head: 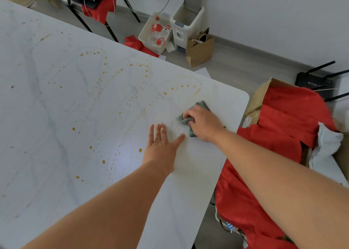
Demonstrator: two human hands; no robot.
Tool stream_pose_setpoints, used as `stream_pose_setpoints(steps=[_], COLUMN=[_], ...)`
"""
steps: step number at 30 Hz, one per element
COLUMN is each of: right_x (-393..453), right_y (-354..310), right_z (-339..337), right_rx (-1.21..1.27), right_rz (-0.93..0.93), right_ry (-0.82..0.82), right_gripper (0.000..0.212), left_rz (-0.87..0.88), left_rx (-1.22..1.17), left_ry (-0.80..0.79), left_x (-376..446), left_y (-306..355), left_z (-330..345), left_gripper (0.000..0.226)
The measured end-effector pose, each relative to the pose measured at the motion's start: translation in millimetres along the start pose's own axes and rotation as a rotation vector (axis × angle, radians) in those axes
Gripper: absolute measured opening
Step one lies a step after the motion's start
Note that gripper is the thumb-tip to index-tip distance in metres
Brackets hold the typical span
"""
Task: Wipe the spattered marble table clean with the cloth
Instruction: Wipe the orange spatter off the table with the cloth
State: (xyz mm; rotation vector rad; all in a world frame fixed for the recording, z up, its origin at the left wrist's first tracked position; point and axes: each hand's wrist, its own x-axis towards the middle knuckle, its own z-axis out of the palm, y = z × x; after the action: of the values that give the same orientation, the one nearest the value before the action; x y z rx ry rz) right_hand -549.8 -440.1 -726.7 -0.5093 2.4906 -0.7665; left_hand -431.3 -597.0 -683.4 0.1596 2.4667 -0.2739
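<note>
— While you look past the far edge of the tabletop (pixel 79 101), what do you see lying around?

— Along the wall at the upper middle of the frame, one white basket (pixel 151 34) with plastic bottles in it, one white bin (pixel 186 25) just to its right, and one brown paper bag (pixel 199 49) in front of the bin. A chair (pixel 98 5) draped with red fabric stands at the upper left. At the right edge, red cloth (pixel 283 120) spills over a cardboard box (pixel 259 96), close beside the tabletop's corner.

— Anything on the marble itself?

— Orange spatter (pixel 103 162), many drops in curving trails across the middle and lower left. Nothing else lies between the drops and the hands.

— How many hands, how many cloths?

— Two hands, one grey cloth (pixel 186 119).

— And what are they doing?

— The left hand (pixel 162 146) lies flat on the tabletop at the centre of the frame, fingers straight, thumb spread, holding nothing. The right hand (pixel 204 123) is just to its upper right, near the tabletop's right corner, fingers curled over the bunched cloth and pressing it to the marble.
</note>
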Motion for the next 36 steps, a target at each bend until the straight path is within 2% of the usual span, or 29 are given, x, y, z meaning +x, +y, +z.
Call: stream_pose_setpoints(steps=[1,3,6,7,9,12,14,16,19,20,22,24,26,28,30,32,33,36], right_x=[1.2,21.8,52.6,57.3,52.3,22.1,26.0,54.1,84.4,86.4,72.1,38.5,20.7,32.9,50.7,52.3,45.7,2.2], right_y=[5.0,21.5,52.1,51.8,28.1,-5.0,2.2,16.4,28.3,21.3,-3.6,-26.7,-28.5,-11.9,11.2,17.3,6.8,-34.8], right_z=[-5.1,-32.2,-73.9,-72.2,-48.7,-2.2,-5.7,-29.8,-61.1,-56.0,-30.5,2.7,9.2,-13.7,-42.5,-43.1,-29.0,27.1], right_rx=[-0.025,-0.037,-0.018,-0.006,-0.027,-0.099,-0.130,-0.113,-0.032,-0.018,0.015,0.036,-0.029,-0.046,-0.016,0.037,0.027,0.064], right_rz=[-0.050,0.025,0.432,0.474,0.330,-0.070,-0.172,-0.091,0.271,0.303,0.200,-0.006,-0.119,-0.033,0.212,0.366,0.360,0.169], right_ry=[-0.015,0.075,0.430,0.491,0.427,0.115,0.067,0.166,0.423,0.453,0.363,0.166,0.025,0.070,0.282,0.391,0.383,0.221], right_gripper=[0.023,0.026,0.032,0.034,0.038,0.037,0.033,0.034,0.035,0.034,0.031,0.024,0.021,0.026,0.030,0.030,0.030,0.028], left_rz=[0.005,-0.002,-0.006,-0.009,-0.002,-0.006,-0.009,-0.013,-0.012,-0.012,-0.006,-0.008,-0.004,-0.005,0.000,0.010,0.015,0.021], left_rx=[-0.005,-0.010,-0.018,-0.015,-0.016,-0.037,-0.046,-0.041,-0.054,-0.055,-0.066,-0.071,-0.063,-0.062,-0.050,-0.048,-0.046,-0.139], left_ry=[-0.012,-0.006,-0.003,0.001,0.003,0.014,0.010,0.019,0.034,0.029,0.029,0.046,0.027,0.033,0.027,0.028,0.040,0.117], left_x=[-0.6,0.8,2.8,3.1,2.4,2.8,2.0,3.4,4.9,4.5,4.7,6.6,5.4,4.5,3.9,3.4,2.0,-14.5], left_y=[-0.4,0.2,1.3,0.9,-0.7,-0.9,-0.4,0.0,0.5,-0.5,-0.5,-0.3,-1.1,0.6,-0.4,-0.9,-1.4,-6.4], left_z=[-0.2,1.1,3.4,4.4,5.3,6.2,6.2,6.4,9.4,11.2,13.2,12.5,12.1,13.1,12.4,11.1,10.7,16.5], left_gripper=[0.110,0.111,0.112,0.113,0.113,0.113,0.113,0.113,0.116,0.116,0.117,0.118,0.117,0.115,0.114,0.113,0.112,0.098])
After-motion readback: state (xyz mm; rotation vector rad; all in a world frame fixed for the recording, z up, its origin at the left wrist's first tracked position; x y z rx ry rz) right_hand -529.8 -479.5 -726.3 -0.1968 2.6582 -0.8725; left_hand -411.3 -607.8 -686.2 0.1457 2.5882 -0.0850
